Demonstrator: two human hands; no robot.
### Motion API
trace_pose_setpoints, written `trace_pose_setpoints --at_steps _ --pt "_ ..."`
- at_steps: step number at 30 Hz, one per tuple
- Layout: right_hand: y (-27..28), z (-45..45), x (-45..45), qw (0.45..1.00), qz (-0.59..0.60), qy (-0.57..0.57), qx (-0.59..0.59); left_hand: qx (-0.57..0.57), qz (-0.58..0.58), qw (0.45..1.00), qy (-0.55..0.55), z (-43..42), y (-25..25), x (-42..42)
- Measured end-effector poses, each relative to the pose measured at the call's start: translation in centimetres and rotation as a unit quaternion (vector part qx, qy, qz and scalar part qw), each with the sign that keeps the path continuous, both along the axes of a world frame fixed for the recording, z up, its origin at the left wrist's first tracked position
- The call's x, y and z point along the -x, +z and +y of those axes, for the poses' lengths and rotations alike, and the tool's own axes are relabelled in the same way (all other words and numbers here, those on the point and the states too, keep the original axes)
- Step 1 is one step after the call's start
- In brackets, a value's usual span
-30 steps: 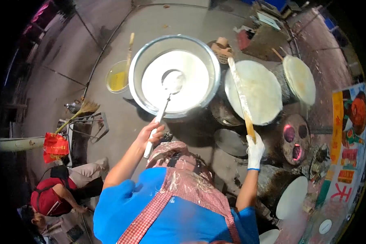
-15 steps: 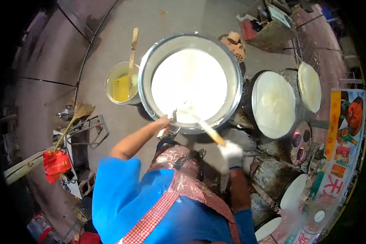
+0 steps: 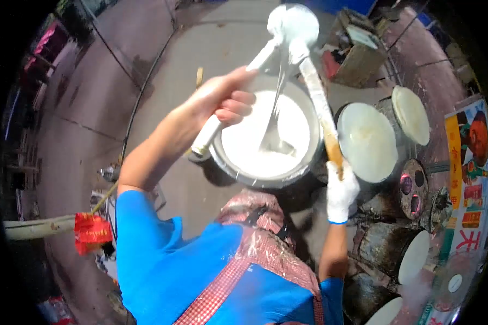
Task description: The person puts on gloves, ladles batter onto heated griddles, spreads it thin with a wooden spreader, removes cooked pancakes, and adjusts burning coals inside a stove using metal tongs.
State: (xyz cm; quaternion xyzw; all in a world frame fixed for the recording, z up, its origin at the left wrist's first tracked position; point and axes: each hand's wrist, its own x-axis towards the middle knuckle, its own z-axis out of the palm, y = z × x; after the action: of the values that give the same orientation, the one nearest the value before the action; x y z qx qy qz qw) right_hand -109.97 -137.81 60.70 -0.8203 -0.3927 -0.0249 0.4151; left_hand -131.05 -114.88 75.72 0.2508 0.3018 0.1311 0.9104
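Observation:
My left hand [image 3: 222, 97], bare, is closed around the white handle [image 3: 206, 132] of a tool, raised above the left side of a large metal pot [image 3: 236, 172]. My right hand [image 3: 342, 192], in a white glove, grips the wooden handle of a ladle [image 3: 321, 103], whose upper shaft is coated in white. The two tools meet beyond the pot at a white-covered round head [image 3: 301, 24]; the coating hides where one ends and the other begins. A strand of white batter [image 3: 244, 135] runs from there down into the pot, which holds more of it.
Right of the pot stand drum-like stoves with pale round sheets [image 3: 367, 142] on top. One stove [image 3: 415, 187] shows glowing openings. A printed banner [image 3: 469, 184] hangs at far right. A red packet [image 3: 92, 233] and a pole [image 3: 40, 227] are at left.
Both hands have risen, lifting the tools out of the pot, and batter now streams down from them. The view has shifted, and my left arm now hides most of the bucket.

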Motion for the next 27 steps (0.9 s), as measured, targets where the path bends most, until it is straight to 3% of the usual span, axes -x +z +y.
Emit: trace_pose_setpoints --at_steps 2,3,4,7,8,9,10,11,12,13,15,18,20,21,23,24,26,27 --pt "3.3 1.3 -1.0 0.990 0.069 -0.018 -0.118 -0.157 0.005 0.987 -0.020 0.8 4.1 0.2" --pt "5.6 1.5 -1.0 0.982 0.140 -0.048 -0.119 -0.270 0.031 0.962 -0.029 1.0 6.0 0.0" --pt "5.6 1.8 -1.8 0.977 0.084 -0.022 -0.194 -0.376 0.046 0.925 -0.036 1.8 6.7 -0.2" --pt "1.9 1.6 -1.5 0.937 0.271 0.020 -0.221 -0.382 -0.020 0.921 -0.074 4.8 3.8 -1.2" --pt "0.2 1.5 -1.2 0.911 0.345 0.027 -0.224 -0.341 -0.033 0.932 -0.121 5.7 1.0 -1.3" --pt "-3.0 1.1 -0.7 0.886 0.419 0.039 -0.196 -0.295 0.106 0.943 -0.114 3.6 0.7 -2.1" --pt "-5.6 -0.6 -0.4 0.865 0.488 0.062 -0.098 -0.175 0.084 0.965 -0.177 4.1 -2.4 -2.4" --pt "-6.1 -2.7 1.1 0.858 0.512 -0.008 -0.046 -0.096 0.120 0.976 -0.153 3.3 -4.1 -3.5" --pt "-6.4 -4.6 2.5 0.841 0.536 -0.077 0.001 0.115 0.159 0.968 -0.155 4.1 -5.9 -5.0" --pt "-7.4 -7.2 3.5 0.867 0.487 -0.104 0.018 0.171 0.153 0.958 -0.172 3.4 -7.2 -6.6" --pt "-9.4 -13.7 5.2 0.917 0.359 -0.171 0.020 0.108 0.152 0.947 -0.261 0.7 -7.4 -9.1" --pt "-3.3 -20.7 7.1 0.884 0.366 -0.281 -0.073 -0.088 0.064 0.914 -0.391 -7.8 -4.7 -14.6" --pt "-3.6 -24.5 7.8 0.905 0.260 -0.310 -0.134 -0.083 0.016 0.892 -0.443 -12.7 -8.8 -18.8" --pt "-5.5 -25.7 9.4 0.902 0.236 -0.335 -0.138 -0.069 0.028 0.871 -0.486 -15.1 -10.2 -19.9" --pt "-8.6 -30.1 12.1 0.882 0.243 -0.391 -0.102 0.165 0.104 0.811 -0.552 -21.6 -13.3 -23.7" --pt "-9.3 -32.6 14.4 0.864 0.276 -0.415 -0.070 0.263 0.133 0.755 -0.586 -25.6 -13.6 -24.9" --pt "-10.7 -36.1 20.7 0.771 0.377 -0.512 -0.030 0.412 0.187 0.611 -0.650 -32.7 -18.3 -26.6" --pt "-11.7 -37.4 24.7 0.736 0.395 -0.541 -0.100 0.455 0.172 0.557 -0.674 -36.4 -21.6 -26.7"
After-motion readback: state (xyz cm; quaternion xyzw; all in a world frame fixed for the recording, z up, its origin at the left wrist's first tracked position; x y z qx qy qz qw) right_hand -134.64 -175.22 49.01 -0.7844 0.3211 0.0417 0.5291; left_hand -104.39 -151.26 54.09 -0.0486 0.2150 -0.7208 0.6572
